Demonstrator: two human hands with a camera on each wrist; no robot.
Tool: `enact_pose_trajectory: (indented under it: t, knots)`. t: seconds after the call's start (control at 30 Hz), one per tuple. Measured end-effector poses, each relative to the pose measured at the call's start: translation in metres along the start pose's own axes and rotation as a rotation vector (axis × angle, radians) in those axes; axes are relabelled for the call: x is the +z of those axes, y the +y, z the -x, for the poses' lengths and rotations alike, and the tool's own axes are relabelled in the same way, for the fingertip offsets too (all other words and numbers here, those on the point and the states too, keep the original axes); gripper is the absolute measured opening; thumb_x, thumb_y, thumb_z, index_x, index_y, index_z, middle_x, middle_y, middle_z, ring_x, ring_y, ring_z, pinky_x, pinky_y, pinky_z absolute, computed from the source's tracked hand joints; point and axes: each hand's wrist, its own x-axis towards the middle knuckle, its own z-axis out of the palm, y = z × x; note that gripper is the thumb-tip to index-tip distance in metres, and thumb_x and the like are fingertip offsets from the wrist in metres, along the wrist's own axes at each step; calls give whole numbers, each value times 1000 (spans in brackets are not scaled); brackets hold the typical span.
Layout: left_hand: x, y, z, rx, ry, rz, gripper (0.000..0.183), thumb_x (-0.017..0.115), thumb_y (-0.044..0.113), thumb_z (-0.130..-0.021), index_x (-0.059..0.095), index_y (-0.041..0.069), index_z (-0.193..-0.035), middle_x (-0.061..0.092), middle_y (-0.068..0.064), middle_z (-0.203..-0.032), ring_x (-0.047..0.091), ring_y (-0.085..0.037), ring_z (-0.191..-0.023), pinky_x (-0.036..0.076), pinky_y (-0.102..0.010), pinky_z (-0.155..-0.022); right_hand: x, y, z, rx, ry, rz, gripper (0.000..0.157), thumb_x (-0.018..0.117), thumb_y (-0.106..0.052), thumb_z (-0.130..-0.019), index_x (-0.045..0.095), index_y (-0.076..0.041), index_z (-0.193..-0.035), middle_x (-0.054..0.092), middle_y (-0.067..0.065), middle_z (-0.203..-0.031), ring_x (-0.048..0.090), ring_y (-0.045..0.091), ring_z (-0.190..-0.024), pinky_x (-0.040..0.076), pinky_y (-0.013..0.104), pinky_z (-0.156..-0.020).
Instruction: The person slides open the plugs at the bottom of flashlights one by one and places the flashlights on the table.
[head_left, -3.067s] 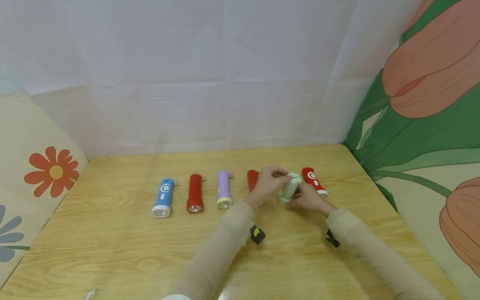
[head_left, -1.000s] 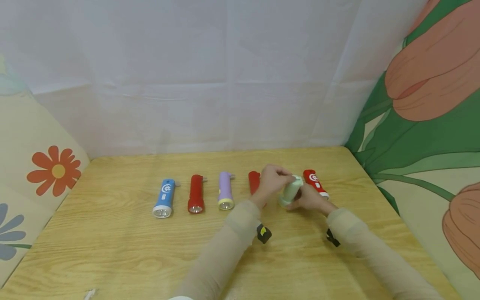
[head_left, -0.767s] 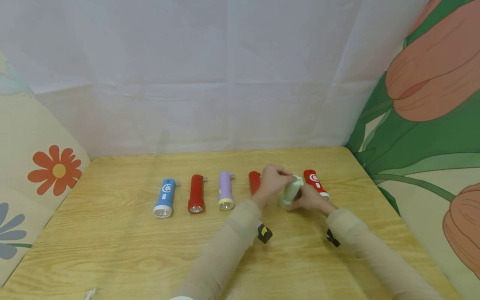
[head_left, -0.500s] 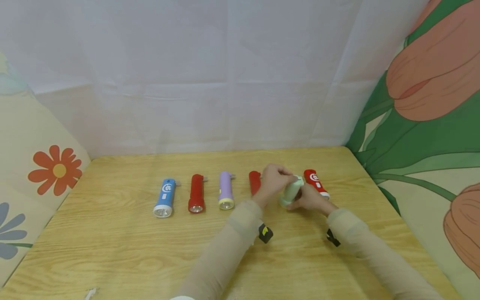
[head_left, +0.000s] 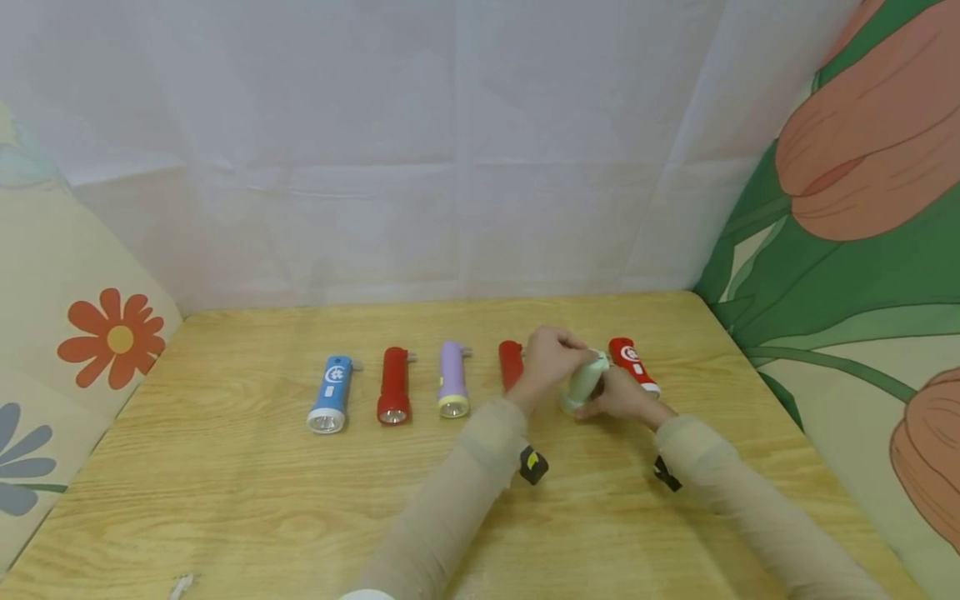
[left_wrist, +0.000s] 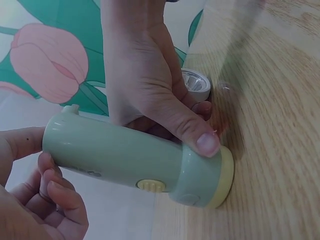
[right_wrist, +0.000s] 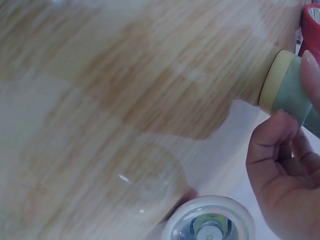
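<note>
A pale green flashlight with a cream rim stands tilted on its lamp end, its tail up and leaning right. My right hand grips it low, near the head; in the left wrist view that thumb lies along the head of the flashlight. My left hand pinches the tail end from the left, its other fingers curled, as the left wrist view of this hand shows. A cream switch sits on the barrel. In the right wrist view only the rim end of the flashlight shows beside the right hand.
A blue flashlight, a red flashlight and a purple flashlight lie in a row leftward. Another red flashlight is partly behind the left arm. A red-and-white flashlight lies right, close to the right hand. A white scrap lies in front.
Over the last three seconds the green flashlight's tail has tipped slightly right, and my left hand has shifted a little right with it. The other flashlights stay put; the view has shifted slightly.
</note>
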Motion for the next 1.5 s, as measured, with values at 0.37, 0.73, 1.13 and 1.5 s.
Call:
enact_pose_trajectory:
  t: [0.37, 0.73, 1.13, 1.5]
  knots:
    - [0, 4, -1, -5, 20, -8, 11, 79, 12, -68, 69, 8, -67, 61, 4, -62, 54, -8, -59, 46, -19, -54, -2, -2, -2, 35, -18, -18, 71, 82, -18, -66, 46, 6, -122, 55, 21, -113, 52, 34, -103, 43, 48, -88]
    - [4, 3, -2, -32, 49, 33, 16, 80, 12, -67, 64, 10, -65, 59, 4, -63, 52, -10, -61, 46, -22, -57, -2, -4, -4, 46, -10, -8, 70, 83, -18, -64, 47, 7, -120, 56, 21, -111, 53, 34, -101, 44, 48, -87]
    - [4, 1, 1, -6, 30, 38, 17, 78, 16, -69, 63, 10, -69, 56, 3, -65, 47, -10, -58, 40, -22, -52, -3, -4, -2, 0, -3, 8, 67, 82, -14, -65, 47, 8, -118, 57, 22, -109, 54, 34, -98, 45, 47, -84]
    - [3, -1, 4, 67, -3, -41, 16, 76, 18, -72, 64, 9, -74, 54, 3, -66, 46, -9, -56, 38, -19, -49, 0, -4, 1, 27, -15, -21, 66, 81, -13, -66, 46, 9, -118, 56, 22, -110, 53, 34, -100, 45, 47, -85]
